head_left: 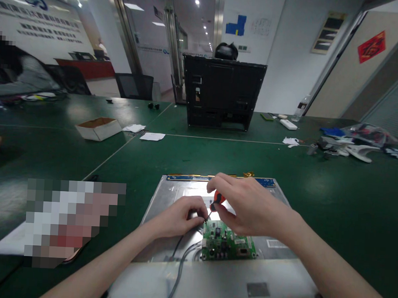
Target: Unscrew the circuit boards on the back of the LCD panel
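A silver metal panel (pixel 170 196) lies flat on the green table (pixel 332 205) in front of me, with a green circuit board (pixel 227 246) mounted near its middle. My right hand (pixel 249 207) is closed around a small screwdriver with a red and black handle (pixel 217 199), its tip pointing down at the board's upper left corner. My left hand (pixel 180 217) pinches the screwdriver's tip, fingers pressed together just left of the board. Grey cables (pixel 181 259) run from the board toward me.
A black monitor housing (pixel 222 94) stands upright at the back. A small open cardboard box (pixel 98 128) and paper scraps lie at the left, white plastic parts and bags (pixel 356 144) at the right. Another person's arm rests at the far left.
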A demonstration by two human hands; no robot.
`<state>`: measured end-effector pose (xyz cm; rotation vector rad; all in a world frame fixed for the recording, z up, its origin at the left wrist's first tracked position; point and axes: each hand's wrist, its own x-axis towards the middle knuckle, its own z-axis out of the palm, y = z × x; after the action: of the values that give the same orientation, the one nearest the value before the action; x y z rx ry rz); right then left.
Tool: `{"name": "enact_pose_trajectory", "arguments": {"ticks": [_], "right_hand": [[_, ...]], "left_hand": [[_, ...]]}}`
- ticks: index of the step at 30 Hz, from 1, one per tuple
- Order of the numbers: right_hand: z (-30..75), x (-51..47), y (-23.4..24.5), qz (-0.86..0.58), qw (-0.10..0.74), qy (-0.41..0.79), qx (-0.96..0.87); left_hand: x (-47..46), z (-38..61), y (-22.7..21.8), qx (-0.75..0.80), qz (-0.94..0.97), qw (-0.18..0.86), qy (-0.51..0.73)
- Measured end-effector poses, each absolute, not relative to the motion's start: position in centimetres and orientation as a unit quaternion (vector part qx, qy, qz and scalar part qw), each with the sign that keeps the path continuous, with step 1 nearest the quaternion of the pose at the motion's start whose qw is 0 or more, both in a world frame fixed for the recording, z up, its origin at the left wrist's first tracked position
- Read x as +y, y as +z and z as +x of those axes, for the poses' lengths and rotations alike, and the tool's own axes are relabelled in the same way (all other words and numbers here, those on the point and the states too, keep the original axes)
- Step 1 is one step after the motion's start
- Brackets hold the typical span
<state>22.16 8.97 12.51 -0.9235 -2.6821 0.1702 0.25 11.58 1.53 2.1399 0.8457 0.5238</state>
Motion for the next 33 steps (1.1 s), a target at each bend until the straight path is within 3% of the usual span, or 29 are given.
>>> {"name": "enact_pose_trajectory", "arguments": {"ticks": [9,24,33], "right_hand": [[22.02,9.27,12.54,-0.345,0.12,0.035,-0.93],[22.24,8.91,12.84,-0.306,0.147,0.078,-0.937],[21.98,9.19,12.56,-0.35,0.122,0.024,-0.929]], "left_hand": [[11.69,0.1,1.31,0.329,0.841,0.373,0.213],[11.68,0.17,1.39,0.324,0.835,0.391,0.211],[11.81,0.03,1.02,0.325,0.836,0.388,0.211]]}}
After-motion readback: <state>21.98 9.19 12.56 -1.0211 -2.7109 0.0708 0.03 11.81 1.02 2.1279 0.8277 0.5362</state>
